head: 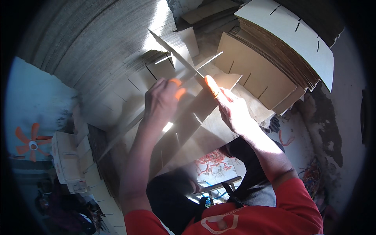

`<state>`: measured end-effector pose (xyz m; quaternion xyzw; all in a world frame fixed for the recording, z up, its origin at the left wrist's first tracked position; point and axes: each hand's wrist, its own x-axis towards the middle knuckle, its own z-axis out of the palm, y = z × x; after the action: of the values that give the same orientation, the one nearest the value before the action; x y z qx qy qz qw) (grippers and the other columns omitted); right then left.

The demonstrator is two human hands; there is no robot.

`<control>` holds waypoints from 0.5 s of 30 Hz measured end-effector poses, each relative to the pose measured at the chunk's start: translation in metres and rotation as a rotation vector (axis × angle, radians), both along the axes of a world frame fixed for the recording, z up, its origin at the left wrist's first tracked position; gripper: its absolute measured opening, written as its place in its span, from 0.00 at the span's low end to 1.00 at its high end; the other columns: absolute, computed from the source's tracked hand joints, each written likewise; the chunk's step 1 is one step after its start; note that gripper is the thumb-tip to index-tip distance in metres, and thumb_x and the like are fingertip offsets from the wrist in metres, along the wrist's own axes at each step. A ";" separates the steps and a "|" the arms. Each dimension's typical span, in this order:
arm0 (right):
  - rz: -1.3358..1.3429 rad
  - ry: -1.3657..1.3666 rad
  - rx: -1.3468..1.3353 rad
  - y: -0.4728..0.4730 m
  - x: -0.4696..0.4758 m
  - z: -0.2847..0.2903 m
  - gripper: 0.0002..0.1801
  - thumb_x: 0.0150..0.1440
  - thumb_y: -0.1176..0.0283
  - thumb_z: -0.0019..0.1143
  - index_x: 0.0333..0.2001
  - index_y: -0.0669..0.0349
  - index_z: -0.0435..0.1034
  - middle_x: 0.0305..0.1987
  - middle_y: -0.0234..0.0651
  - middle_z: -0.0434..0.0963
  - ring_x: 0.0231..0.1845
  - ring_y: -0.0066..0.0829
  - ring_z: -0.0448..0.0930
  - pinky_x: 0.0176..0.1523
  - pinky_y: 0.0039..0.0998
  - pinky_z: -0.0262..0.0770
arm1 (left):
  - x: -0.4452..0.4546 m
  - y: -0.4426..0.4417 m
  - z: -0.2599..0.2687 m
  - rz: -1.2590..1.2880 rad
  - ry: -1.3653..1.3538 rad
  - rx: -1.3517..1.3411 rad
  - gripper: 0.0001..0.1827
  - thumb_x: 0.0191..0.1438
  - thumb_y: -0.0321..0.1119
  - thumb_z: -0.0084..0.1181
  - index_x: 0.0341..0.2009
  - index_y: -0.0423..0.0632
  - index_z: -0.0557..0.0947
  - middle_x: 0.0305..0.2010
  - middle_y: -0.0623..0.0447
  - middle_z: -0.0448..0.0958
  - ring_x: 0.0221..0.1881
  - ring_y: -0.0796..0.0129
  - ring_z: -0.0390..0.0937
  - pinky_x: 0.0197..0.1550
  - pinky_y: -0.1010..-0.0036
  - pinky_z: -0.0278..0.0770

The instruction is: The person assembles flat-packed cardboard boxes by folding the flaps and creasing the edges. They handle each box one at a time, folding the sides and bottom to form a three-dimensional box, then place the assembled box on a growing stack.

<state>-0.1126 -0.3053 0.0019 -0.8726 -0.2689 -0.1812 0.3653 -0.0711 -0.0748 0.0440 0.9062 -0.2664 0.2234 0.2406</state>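
My right hand [233, 105], an orange cover on its thumb, grips the near end of a long upright cardboard strip [177, 54]. Shorter cardboard pieces [227, 79] cross that strip close to my fingers. To the left, my left hand [161, 97] is blurred, its fingers curled and two of them in orange covers. It is at the near side of the strip; whether it holds a piece is not clear. Below both hands, a slotted cardboard sheet [202, 129] lies over my knees, in patchy sunlight and shadow.
Tall stacks of flat cardboard [97, 32] rise at the left and back. A bundle of slotted cardboard panels [255, 70] leans at the right, under a white-faced stack [293, 26]. Orange strapping scraps [213, 161] litter the floor. An orange-bladed fan [33, 144] and a carton [67, 155] stand left.
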 end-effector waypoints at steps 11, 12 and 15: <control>0.054 -0.038 0.049 -0.009 -0.001 -0.013 0.42 0.51 0.84 0.49 0.71 0.56 0.52 0.53 0.46 0.73 0.35 0.42 0.78 0.29 0.33 0.75 | 0.094 0.053 -0.003 0.475 0.155 0.408 0.31 0.41 0.46 0.73 0.45 0.41 0.77 0.48 0.42 0.76 0.53 0.51 0.71 0.54 0.60 0.71; 0.027 -0.025 0.031 -0.009 -0.002 -0.011 0.42 0.49 0.86 0.51 0.69 0.57 0.55 0.53 0.47 0.74 0.36 0.43 0.80 0.33 0.32 0.76 | 0.100 0.052 -0.015 0.502 0.116 0.460 0.31 0.41 0.45 0.73 0.46 0.41 0.76 0.49 0.44 0.76 0.53 0.51 0.71 0.54 0.60 0.70; -0.003 -0.011 -0.007 -0.007 -0.003 -0.004 0.42 0.47 0.89 0.53 0.68 0.59 0.57 0.51 0.47 0.76 0.38 0.44 0.81 0.37 0.31 0.79 | 0.116 0.055 -0.042 0.562 0.074 0.557 0.30 0.42 0.42 0.72 0.47 0.43 0.76 0.50 0.45 0.75 0.54 0.52 0.70 0.55 0.60 0.70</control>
<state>-0.1158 -0.3121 -0.0017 -0.8733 -0.2700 -0.1856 0.3606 0.0445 -0.0198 0.0020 0.9818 -0.0495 0.1670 -0.0752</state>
